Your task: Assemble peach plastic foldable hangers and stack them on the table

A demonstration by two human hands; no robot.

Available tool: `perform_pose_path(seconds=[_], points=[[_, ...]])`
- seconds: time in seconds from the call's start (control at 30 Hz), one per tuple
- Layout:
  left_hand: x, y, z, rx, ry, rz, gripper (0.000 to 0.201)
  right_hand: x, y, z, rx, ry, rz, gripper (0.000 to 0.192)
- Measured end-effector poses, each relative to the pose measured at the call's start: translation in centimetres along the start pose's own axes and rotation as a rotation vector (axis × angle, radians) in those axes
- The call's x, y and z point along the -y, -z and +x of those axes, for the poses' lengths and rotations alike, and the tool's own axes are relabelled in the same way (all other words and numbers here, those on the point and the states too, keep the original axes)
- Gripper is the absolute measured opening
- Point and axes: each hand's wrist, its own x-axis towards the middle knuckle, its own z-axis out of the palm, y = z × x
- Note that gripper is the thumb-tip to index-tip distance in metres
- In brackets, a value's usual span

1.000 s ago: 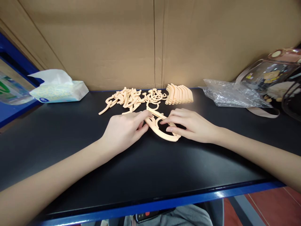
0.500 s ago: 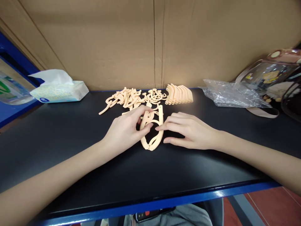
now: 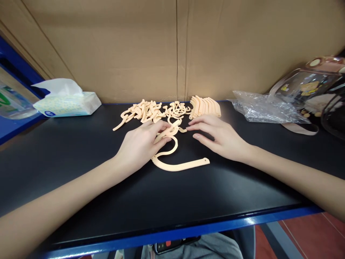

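Note:
My left hand point(image 3: 141, 144) pinches the upper end of a curved peach plastic piece point(image 3: 178, 165), whose long arm lies flat on the black table point(image 3: 81, 172) and points right. My right hand point(image 3: 219, 136) hovers just right of it with fingers spread, fingertips near the small loose peach parts point(image 3: 151, 111) heaped at the back. A neat row of stacked peach pieces point(image 3: 206, 107) stands behind my right hand's fingertips.
A tissue pack point(image 3: 66, 100) lies at the back left. Crumpled clear plastic point(image 3: 262, 108) and a transparent bag with a strap point(image 3: 309, 90) sit at the right. A cardboard wall point(image 3: 175, 46) closes the back; the table's blue front edge point(image 3: 188, 230) is near me.
The curved piece, held upright between both hands, now lies flat with its arm swung out to the right. My right hand has let go and moved back toward the pile.

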Motion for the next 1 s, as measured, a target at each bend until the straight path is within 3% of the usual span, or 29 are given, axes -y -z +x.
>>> perform_pose_path(seconds=[0.17,0.4,0.6,1.0], points=[[0.43,-0.25,0.20,-0.007,0.017,0.002,0.028,-0.76,-0.84,-0.12,0.200,-0.017,-0.046,0.039],[0.79,-0.60,0.27,-0.025,-0.057,0.031,0.026,-0.56,-0.15,0.20,0.122,-0.029,-0.114,0.026],[0.62,-0.58,0.27,-0.024,-0.089,0.026,0.022,-0.63,-0.25,0.30,0.151,0.066,-0.102,0.020],[0.63,-0.81,0.26,0.019,-0.068,-0.138,0.025,-0.59,-0.12,0.23,0.134,0.018,-0.153,0.020]])
